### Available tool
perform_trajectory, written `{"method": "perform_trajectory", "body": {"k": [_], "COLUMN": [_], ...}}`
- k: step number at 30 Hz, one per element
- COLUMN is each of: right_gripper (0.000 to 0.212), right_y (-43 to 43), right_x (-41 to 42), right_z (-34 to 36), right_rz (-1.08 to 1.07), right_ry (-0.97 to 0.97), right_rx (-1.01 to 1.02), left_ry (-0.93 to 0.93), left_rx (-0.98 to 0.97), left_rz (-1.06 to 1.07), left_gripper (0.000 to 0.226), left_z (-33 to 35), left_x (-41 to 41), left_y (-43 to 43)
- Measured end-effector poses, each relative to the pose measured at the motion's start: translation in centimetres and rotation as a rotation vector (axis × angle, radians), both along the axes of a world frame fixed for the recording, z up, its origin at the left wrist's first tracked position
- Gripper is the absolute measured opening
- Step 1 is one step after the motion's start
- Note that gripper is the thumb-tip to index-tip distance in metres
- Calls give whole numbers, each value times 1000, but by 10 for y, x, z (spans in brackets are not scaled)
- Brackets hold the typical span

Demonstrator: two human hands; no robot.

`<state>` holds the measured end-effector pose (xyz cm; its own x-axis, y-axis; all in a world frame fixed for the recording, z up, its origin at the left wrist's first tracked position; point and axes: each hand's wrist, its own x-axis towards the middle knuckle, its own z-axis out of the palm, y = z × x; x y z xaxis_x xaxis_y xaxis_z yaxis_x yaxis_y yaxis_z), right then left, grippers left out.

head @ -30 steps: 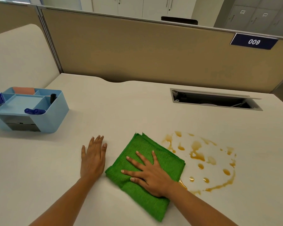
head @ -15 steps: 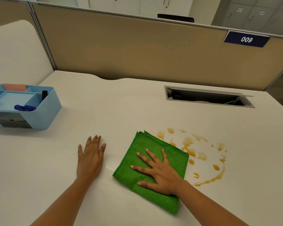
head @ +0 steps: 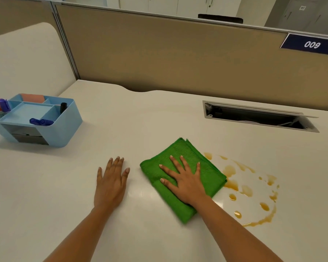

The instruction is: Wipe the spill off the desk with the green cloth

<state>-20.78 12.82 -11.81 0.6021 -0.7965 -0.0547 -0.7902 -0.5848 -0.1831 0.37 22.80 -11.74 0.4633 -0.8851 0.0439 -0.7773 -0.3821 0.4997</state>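
Green cloth [head: 184, 174], folded into a thick square, lies flat on the white desk [head: 159, 118] with its right edge now touching the amber spill [head: 248, 188]; a second ago it sat a little further left, with its edge only at the near rim of the puddle, so it has slid rightward into the liquid. The right hand [head: 186, 182] presses on top of it, palm down and fingers spread wide, gripping nothing, just pinning the cloth by weight. The left hand [head: 111, 183] rests flat on the bare desk just beside the cloth, fingers loosely together, also holding nothing, and it has barely shifted. Most of the spill remains uncovered to the right: blotches, drops and a thin curved line at its near edge. I judge the wipe to have only begun, since little liquid looks taken up. A blue organiser [head: 45, 120] stands well apart on the left, clear of the work.
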Motion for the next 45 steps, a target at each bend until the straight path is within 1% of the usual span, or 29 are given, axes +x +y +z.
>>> {"method": "perform_trajectory", "body": {"k": [7, 16, 20, 24, 29, 35, 40, 45], "right_gripper": [55, 57, 56, 57, 61, 75, 75, 67], "right_y": [-33, -64, -62, -55, -33, 0, 26, 47], "right_x": [-3, -43, -56, -57, -50, -41, -45, -58], "right_z": [-2, 0, 0, 0, -3, -6, -7, -5], "right_rz": [-136, -338, -368, -358, -293, -165, -65, 22], "right_ry": [12, 35, 31, 37, 34, -1, 9, 20], "right_rx": [-22, -8, -1, 3, -4, -1, -15, -13], "left_ry": [-11, -33, -42, -51, -63, -77, -97, -99], "left_rx": [-2, 5, 12, 25, 29, 22, 24, 46], "left_rz": [20, 33, 33, 32, 32, 38, 69, 130], "left_gripper": [51, 52, 53, 54, 53, 53, 53, 53], "left_z": [-4, -7, -8, -7, -6, -5, -3, 0], "left_x": [5, 7, 5, 3, 2, 1, 0, -12], "left_y": [3, -2, -2, -2, -4, -1, 1, 9]}}
